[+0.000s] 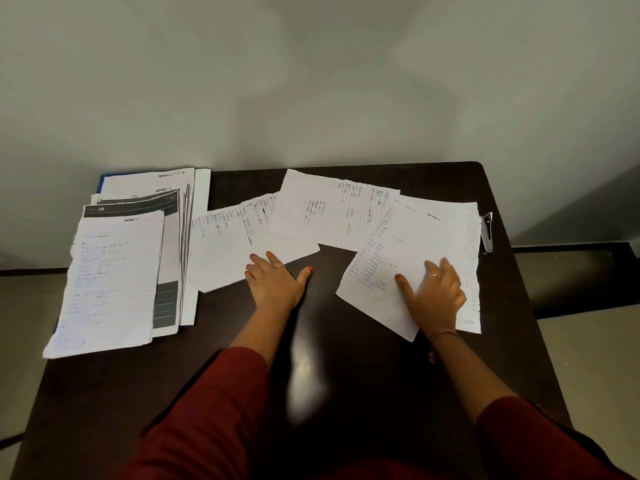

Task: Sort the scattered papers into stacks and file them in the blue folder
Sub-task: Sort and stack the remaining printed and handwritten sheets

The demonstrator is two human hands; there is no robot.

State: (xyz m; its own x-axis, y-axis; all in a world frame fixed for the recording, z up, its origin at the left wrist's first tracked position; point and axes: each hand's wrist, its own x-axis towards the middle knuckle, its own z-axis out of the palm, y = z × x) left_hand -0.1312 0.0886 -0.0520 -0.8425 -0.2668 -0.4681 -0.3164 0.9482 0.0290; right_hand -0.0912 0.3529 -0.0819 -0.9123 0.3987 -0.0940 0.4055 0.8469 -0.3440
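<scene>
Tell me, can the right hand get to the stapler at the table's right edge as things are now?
Probably yes. The right hand lies flat on a sheet, holding nothing, and the stapler lies just beyond the papers with nothing between them.

Hands flat on scattered papers, dark table.
Left hand (277, 282) presses the left sheet (228, 244); right hand (434, 292) presses the right sheet (415, 237).

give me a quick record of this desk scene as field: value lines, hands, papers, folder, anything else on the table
left hand: flat, fingers on a lined sheet
right hand: flat on overlapping sheets
middle sheet: loose, untouched, overlapping its neighbours
stack: sorted papers at the table's left
blue folder: under the stack, only a corner showing
stapler: at the right edge
table: dark, glossy
</scene>
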